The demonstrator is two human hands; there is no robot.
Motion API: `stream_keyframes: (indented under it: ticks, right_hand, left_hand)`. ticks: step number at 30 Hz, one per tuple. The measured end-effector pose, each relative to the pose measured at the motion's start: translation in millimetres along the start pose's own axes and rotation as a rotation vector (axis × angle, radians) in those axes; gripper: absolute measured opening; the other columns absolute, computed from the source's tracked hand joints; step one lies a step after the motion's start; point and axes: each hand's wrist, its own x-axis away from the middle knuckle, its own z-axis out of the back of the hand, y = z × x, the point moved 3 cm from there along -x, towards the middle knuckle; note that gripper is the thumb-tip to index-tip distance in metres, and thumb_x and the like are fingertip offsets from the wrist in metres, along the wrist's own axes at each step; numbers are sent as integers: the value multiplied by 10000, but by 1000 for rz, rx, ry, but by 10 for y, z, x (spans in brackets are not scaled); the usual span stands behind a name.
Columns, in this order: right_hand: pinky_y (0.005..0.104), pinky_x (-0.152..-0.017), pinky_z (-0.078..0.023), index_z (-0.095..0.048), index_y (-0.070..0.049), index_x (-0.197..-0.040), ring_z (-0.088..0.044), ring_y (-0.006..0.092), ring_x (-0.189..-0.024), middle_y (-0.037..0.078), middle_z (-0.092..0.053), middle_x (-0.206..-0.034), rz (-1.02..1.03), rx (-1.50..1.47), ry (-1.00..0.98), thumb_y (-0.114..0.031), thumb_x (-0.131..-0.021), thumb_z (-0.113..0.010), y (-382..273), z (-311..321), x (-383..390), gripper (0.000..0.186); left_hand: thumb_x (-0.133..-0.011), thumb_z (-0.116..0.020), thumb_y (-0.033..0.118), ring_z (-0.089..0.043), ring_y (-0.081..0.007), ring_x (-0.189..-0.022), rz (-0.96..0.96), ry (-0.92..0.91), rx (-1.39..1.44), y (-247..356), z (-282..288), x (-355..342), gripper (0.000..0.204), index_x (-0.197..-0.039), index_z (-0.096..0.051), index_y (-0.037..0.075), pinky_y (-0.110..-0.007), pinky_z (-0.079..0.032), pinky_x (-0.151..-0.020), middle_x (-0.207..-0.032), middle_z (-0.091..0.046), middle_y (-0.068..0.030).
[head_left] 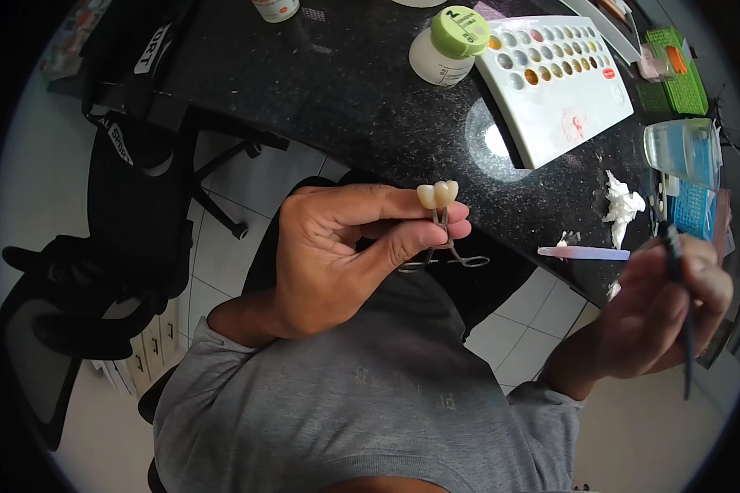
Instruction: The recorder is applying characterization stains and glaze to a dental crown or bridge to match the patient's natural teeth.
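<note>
My left hand (337,246) is closed around scissor-handled metal forceps (441,223), held upright with the finger rings (470,261) below the thumb. At the forceps' tips, just above my fingertips, sits a dental bridge (438,195) of cream-coloured tooth crowns. Off to the right, my right hand (654,308) grips a slim dark stick-like tool (687,329) between thumb and fingers. That hand is somewhat blurred, and I cannot make out the tool's tip. Nearest to it on the table edge lie a pink-and-lilac slim tool (584,253) and a crumpled white tissue (622,209).
A white palette (551,135) with rows of coloured wells lies on the black speckled table (345,90). Beside it stands a green-lidded jar (448,49). At the right are a glass (681,152), a blue basket (695,209) and a green basket (689,78). A black chair (131,205) stands left.
</note>
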Motion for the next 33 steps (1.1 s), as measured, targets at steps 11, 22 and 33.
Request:
stream_keyframes:
  ticks: [11, 22, 33]
  right_hand:
    - [217, -465, -456, -596, 66, -906, -598, 156, -550, 170, -626, -699, 42, -244, 31, 73, -666, -668, 74, -524, 249, 250]
    - [234, -436, -477, -593, 81, -862, -616, 180, -516, 166, -622, -652, 52, -260, 29, 88, -642, -671, 70, -546, 225, 234]
    - [224, -453, -482, -602, 94, -879, -623, 175, -551, 179, -634, -660, 16, -229, 40, 96, -651, -675, 81, -541, 214, 240]
  left_hand:
    - [-853, -674, -21, -704, -242, -944, -78, 45, -27, -64, -44, 10, 224, -1075, -667, -54, -315, -606, -840, -1007, -703, -200]
    - [-853, -674, -32, -709, -239, -924, -58, 51, -68, -56, -40, 3, 190, -1042, -680, -52, -313, -607, -834, -972, -711, -194]
    - [-911, -624, 16, -701, -256, -947, 164, 1, 106, -3, -37, -12, 191, -1068, -651, -90, -336, -615, -812, -1034, -686, -219]
